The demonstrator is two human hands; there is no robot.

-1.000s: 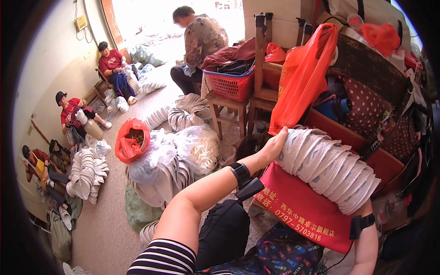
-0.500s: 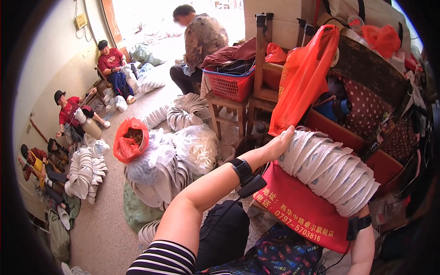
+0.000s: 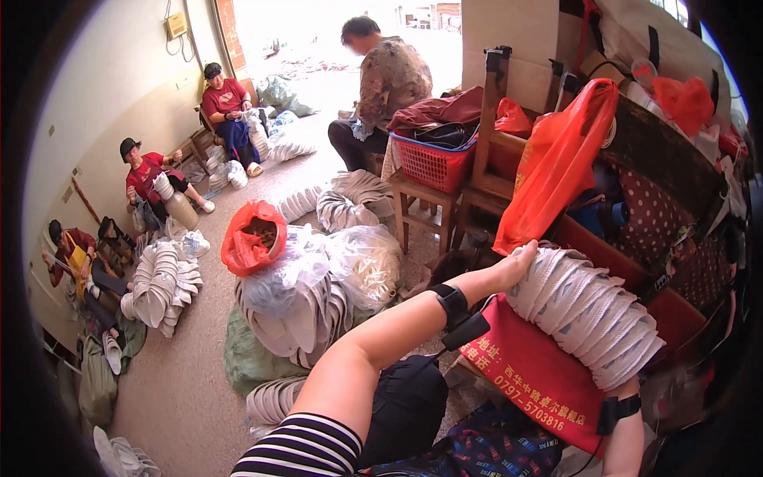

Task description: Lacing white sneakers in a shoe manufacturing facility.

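Placed directly on the speckled floor (image 3: 191,389): at left, a stack of curved pale pieces (image 3: 163,282); in the middle, a green sack (image 3: 250,358); farther right, a wooden stool (image 3: 421,197) supporting a red basket (image 3: 433,164).

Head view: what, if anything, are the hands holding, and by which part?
A stack of white nested pieces, by its ends: left hand at the upper-left end, right hand at the lower-right, mostly hidden, its exact grip unclear.

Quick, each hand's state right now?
Left hand: looks open, against the upper end of the white stack.
Right hand: at the stack's lower end, mostly hidden; grip can't be told.
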